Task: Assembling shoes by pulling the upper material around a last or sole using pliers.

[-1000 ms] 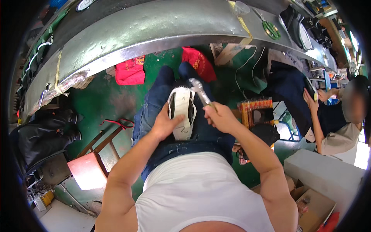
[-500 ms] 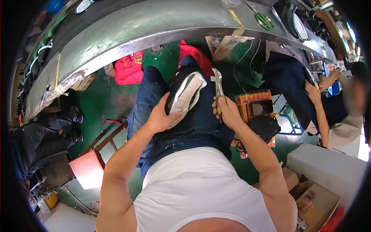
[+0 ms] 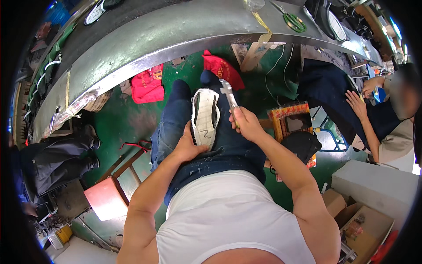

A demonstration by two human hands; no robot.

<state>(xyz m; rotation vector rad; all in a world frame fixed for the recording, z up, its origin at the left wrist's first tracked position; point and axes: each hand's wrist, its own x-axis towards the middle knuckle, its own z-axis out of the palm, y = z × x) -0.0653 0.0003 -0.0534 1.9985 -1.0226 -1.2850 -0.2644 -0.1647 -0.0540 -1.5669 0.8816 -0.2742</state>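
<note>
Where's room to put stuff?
The metal workbench has bare room between its left yellow strap and right one. Green floor shows below the red cloth, left of the jeans. It's crowded at the bench's right end, with scissors and black shoes, and over the jeans, with upturned shoe and pincers.

Light is fairly bright; the metal bench (image 3: 145, 42) shines at upper left, and its edge bends strongly.

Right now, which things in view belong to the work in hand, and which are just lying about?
In use:
- shoe, pale underside up, held by the left hand
- metal tool, gripped in the right hand

Lying about:
- green-handled scissors on the metal bench
- red fabric
- pink-topped stool
- open cardboard box
</note>
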